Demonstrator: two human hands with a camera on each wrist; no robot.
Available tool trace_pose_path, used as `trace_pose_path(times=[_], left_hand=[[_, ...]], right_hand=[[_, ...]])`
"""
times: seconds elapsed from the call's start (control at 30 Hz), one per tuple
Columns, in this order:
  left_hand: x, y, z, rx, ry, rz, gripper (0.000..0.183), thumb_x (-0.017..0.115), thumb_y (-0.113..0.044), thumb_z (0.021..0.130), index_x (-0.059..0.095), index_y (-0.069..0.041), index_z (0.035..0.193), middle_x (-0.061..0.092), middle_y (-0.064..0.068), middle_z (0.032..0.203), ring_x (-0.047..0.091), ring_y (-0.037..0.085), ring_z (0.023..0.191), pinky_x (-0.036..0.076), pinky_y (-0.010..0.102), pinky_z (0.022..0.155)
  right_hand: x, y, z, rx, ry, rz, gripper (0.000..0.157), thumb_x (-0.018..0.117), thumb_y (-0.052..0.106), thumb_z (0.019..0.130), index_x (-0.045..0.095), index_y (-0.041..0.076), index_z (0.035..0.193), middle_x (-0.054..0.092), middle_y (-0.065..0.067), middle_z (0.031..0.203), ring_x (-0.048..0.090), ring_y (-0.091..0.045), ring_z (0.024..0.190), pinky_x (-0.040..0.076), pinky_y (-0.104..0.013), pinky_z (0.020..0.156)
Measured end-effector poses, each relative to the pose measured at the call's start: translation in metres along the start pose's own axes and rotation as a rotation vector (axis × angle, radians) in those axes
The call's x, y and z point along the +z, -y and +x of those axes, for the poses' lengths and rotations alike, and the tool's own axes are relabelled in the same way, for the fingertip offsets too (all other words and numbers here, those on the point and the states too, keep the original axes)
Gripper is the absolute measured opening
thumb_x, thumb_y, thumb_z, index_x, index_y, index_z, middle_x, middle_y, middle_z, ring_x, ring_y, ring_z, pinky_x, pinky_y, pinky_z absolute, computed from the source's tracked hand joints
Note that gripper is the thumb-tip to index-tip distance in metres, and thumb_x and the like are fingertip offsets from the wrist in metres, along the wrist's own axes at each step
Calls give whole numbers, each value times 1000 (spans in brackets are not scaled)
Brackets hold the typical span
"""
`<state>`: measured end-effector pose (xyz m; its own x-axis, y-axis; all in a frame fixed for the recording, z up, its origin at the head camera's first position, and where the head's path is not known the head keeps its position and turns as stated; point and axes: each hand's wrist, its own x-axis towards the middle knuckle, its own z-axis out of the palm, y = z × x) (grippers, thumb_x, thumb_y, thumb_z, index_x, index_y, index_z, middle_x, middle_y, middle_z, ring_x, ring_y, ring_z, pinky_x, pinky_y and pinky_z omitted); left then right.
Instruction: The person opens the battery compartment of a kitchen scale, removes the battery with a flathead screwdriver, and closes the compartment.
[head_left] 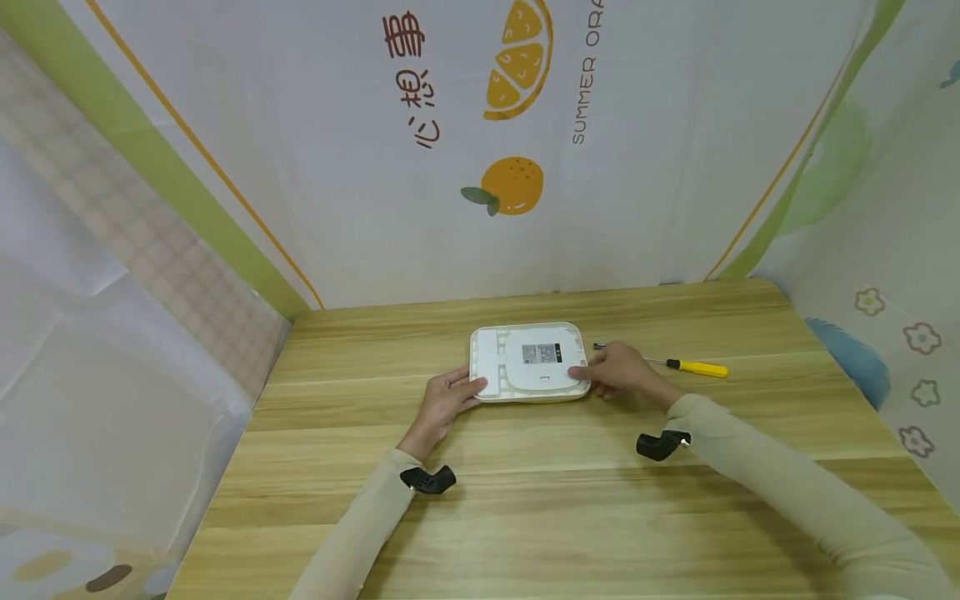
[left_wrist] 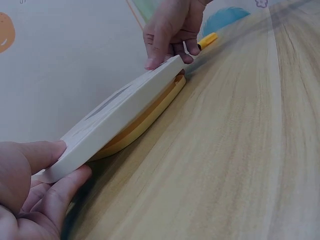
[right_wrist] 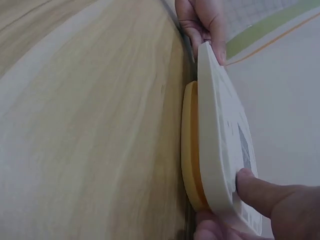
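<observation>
A white flat device (head_left: 492, 350) with rounded corners lies underside up, showing a raised rounded panel and a printed label (head_left: 542, 353). Beneath its body, a shallow yellow part (left_wrist: 142, 125) with an orange inside faces the tabletop. At the left end my left hand (head_left: 444, 402) pinches the edge, thumb on top and fingers underneath. The opposite end is gripped by my right hand (head_left: 618, 368), its thumb pressing the underside near the panel and other fingers below the edge. Behind the right hand lies a screwdriver (head_left: 702, 368) with a yellow handle, its shaft partly hidden.
The wood-grain table (head_left: 525, 500) extends toward me and to both sides. A white printed cloth (head_left: 420, 225) hangs along its back edge, with more cloth at the left and right. Black wrist devices (head_left: 429, 480) sit on both sleeves.
</observation>
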<state>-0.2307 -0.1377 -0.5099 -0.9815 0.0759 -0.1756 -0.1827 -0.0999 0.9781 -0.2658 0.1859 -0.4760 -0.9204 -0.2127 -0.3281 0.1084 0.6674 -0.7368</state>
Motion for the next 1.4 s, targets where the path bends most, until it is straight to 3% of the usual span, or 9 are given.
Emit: trace_pose_path(times=[0.13,0.37,0.63,0.77,0.93,1.17,1.4], left_hand=[[-1,0,0,4,2,2,49,70,2,95,53,13,139,68,29,122,72,14,89,63,24,77],[-3,-1,1,12,13,7,48,70,3,95,53,15,138,67,30,122,72,12,83,63,24,75],[-8,-11,4,26,9,62,55,72,2,93,48,15,142,62,33,130,74,25,99,64,27,77],[-12,-20,5,28,9,118,56,77,-3,90,54,11,139,67,27,125,74,24,99,63,27,80],[-13,-30,7,57,18,227,51,82,-9,87,64,5,132,74,18,115,74,22,99,62,26,82],[-12,-45,9,167,47,365,47,82,-3,84,65,10,127,75,22,107,75,26,96,63,27,81],[-18,-43,14,316,84,412,42,82,0,85,66,12,122,76,22,104,76,25,93,63,26,77]], right_hand=[[1,2,0,-23,-6,-42,39,79,43,90,78,4,85,67,-3,63,61,-12,54,55,-23,51],[0,2,3,8,0,-50,40,80,44,88,77,6,80,66,-4,65,58,-12,55,54,-22,51],[-2,4,2,-20,3,-37,39,79,44,90,74,7,81,66,-3,67,57,-14,60,49,-24,57],[-5,5,-1,-61,-14,-29,38,80,42,90,73,5,85,67,-4,71,57,-16,65,47,-25,59],[-10,5,-5,-164,-67,-78,37,80,41,89,70,5,93,72,-4,80,57,-17,72,47,-26,60],[-16,3,-9,-360,-165,-107,31,83,35,88,70,7,91,73,-1,82,61,-18,74,49,-29,63],[-19,-6,-6,-570,-197,-129,19,82,27,89,71,11,88,73,4,80,68,-12,73,57,-27,61]])
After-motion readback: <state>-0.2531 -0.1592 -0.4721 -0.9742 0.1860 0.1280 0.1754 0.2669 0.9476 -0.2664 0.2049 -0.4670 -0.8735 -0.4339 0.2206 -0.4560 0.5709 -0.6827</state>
